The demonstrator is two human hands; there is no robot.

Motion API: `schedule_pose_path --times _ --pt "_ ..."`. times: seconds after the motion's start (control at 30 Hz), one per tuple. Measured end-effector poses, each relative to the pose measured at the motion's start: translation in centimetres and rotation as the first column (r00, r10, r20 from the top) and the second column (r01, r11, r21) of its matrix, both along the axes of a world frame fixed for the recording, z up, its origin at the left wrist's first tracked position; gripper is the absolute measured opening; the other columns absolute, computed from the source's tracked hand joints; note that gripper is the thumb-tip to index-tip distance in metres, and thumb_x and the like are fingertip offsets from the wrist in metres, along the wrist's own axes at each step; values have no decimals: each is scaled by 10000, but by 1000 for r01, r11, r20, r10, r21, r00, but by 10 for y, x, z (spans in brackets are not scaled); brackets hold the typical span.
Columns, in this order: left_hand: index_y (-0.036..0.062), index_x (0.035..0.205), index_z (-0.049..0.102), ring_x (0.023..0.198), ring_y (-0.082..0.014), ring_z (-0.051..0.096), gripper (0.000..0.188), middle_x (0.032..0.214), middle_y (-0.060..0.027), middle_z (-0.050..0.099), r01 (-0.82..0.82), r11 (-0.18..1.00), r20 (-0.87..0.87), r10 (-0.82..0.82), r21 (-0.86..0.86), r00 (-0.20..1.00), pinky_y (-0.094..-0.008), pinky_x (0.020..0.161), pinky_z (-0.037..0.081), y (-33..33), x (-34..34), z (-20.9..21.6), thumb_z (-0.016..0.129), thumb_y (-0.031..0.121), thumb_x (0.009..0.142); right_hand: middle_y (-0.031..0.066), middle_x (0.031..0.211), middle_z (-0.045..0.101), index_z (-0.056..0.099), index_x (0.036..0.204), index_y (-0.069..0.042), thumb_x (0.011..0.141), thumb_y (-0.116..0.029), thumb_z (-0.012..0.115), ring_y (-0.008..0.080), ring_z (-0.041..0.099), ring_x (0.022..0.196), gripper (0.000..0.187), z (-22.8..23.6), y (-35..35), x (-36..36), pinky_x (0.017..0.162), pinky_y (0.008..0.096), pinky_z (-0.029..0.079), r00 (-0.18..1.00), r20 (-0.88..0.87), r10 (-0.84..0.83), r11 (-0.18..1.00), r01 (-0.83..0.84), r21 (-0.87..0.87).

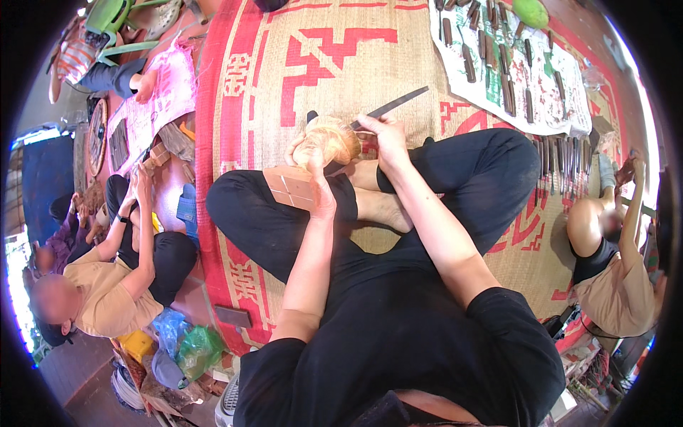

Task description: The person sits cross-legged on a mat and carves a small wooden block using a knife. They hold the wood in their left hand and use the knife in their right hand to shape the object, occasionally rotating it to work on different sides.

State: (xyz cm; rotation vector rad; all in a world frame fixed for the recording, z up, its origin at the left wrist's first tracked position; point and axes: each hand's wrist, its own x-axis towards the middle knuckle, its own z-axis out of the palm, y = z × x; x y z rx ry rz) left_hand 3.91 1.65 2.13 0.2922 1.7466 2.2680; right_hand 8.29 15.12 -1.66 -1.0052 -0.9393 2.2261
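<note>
Over my crossed legs, my left hand (318,178) is closed round a pale yellow, rounded wood carving (333,140). A flat reddish-brown block (290,188) with thin lines crossing its face lies against that palm; whether it is one piece with the carving I cannot tell. My right hand (385,137) grips a long, flat, dark file (403,101) near the carving's right side. The far end of the file points up and to the right, over the mat. Its near end is close to the carving, and I cannot make out whether they touch.
I sit on a red and straw-coloured woven mat (263,92). Several dark-handled tools lie on a white cloth (455,85) at far right, near a green fruit (531,13). A brown block (233,317) rests at lower left. Other people sit on both sides.
</note>
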Motion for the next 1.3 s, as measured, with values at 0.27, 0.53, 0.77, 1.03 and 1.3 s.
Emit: schedule_pose_path --times 0.27,0.53,0.77,1.03,1.3 --pt "100 1225 419 1100 -170 465 381 1184 -96 477 -8 999 -14 7 -53 1000 -327 953 372 1 0 0 546 241 896 68 813 660 617 901 -28 827 -122 663 138 641 697 128 -7 7 4 643 255 518 994 99 -56 988 70 -139" --pt "104 1219 415 1120 -185 472 386 1195 -97 474 18 998 78 -22 59 997 -347 968 380 5 5 15 554 282 907 42 824 646 606 930 -27 805 -101 687 129 617 770 166 2 -28 2 661 267 488 999 -46 -13 1000 14 23" --pt "103 1213 415 1135 -186 459 392 1194 -94 471 3 1000 24 -4 25 1000 -356 978 373 -1 -1 0 565 286 901 91 831 656 596 915 -20 844 -168 663 174 648 742 178 -10 -3 7 647 285 529 990 3 -139 973 137 -188" --pt "100 1217 416 1143 -191 449 383 1198 -98 467 10 1000 29 -9 -10 1000 -359 976 371 1 -1 1 553 272 905 66 831 658 626 907 -25 801 -90 691 136 626 729 140 -4 -29 2 672 258 492 998 -56 -1 996 -4 -94" --pt "104 1213 426 1145 -194 449 375 1206 -95 463 7 998 57 -11 62 998 -361 970 379 1 -1 6 557 270 904 56 856 662 590 916 -72 845 -156 658 139 636 707 129 -7 -4 7 648 253 505 995 -38 -95 986 88 -144"
